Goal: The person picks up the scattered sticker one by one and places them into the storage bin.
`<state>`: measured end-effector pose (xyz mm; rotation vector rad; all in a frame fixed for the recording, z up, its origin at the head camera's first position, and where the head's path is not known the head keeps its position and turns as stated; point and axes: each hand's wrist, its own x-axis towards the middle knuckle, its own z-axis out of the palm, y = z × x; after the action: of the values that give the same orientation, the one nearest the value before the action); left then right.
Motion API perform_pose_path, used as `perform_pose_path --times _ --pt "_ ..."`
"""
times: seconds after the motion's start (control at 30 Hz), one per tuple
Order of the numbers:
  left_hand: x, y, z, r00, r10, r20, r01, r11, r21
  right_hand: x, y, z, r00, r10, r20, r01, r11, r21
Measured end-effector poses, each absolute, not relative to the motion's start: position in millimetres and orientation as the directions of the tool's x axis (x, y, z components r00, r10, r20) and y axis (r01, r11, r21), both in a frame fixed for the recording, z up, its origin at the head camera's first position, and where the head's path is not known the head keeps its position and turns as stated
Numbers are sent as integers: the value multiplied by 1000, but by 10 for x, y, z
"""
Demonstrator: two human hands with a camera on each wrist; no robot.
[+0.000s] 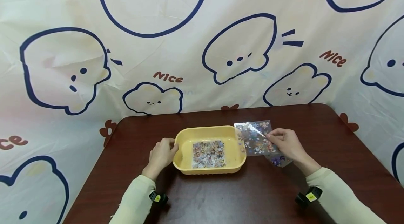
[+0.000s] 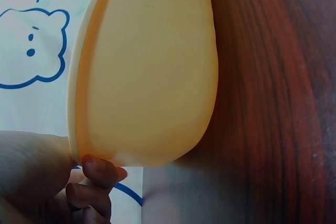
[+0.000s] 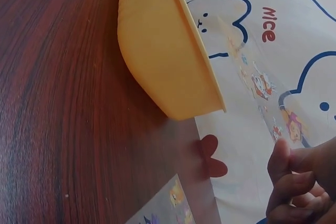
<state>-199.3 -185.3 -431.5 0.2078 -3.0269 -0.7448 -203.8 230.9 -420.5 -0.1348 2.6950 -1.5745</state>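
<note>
A yellow plastic basin (image 1: 231, 168) stands on the table, with a sheet of small colourful stickers (image 1: 208, 154) lying flat inside. At its left end my left hand (image 1: 162, 155) grips the rim; in the left wrist view the fingers (image 2: 97, 171) curl under the basin wall (image 2: 147, 77). My right hand (image 1: 285, 143) pinches the right edge of a clear sticker sheet (image 1: 255, 140), whose left edge overlaps the basin's right rim. The right wrist view shows this sheet (image 3: 262, 87) raised above the table, between thumb and finger. Another clear sheet (image 1: 279, 161) lies on the table, partly hidden beneath it.
The dark brown wooden table (image 1: 227, 199) extends around the basin. Behind it and at both sides hangs a pale cloth (image 1: 189, 55) with blue cartoon outlines. Each wrist carries a small black device (image 1: 309, 197).
</note>
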Motion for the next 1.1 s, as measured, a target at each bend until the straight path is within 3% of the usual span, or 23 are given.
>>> perform_pose_path --times 1.1 --pt "-1976 -1861 -4304 -991 -133 -22 -128 871 474 -2093 1898 -4264 -988 -153 36 -94 388 -917"
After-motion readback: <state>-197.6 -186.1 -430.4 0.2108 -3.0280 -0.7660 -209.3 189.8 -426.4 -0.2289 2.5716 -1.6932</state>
